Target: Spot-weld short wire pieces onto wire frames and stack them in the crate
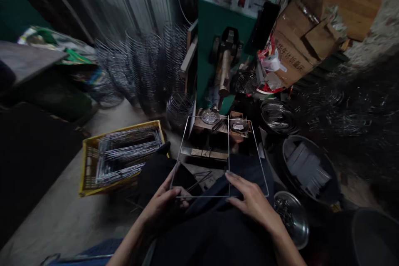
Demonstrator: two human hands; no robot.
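At far left, a yellow crate [90, 162] of stacked wire frames sits on the floor, well apart from the hands. The left hand [165, 203] holds the near left corner of a rectangular wire frame [228, 149], its fingers curled around the wire there; exactly how they pinch it is hard to tell in the dim light. The frame lies flat over the person's lap, reaching away toward the green welding machine [224, 29], with a centre wire running near to far. The right hand [249, 199] rests on the near edge where the centre wire meets it, fingers spread and flat. To the right sits a steel bowl [291, 216] of small parts.
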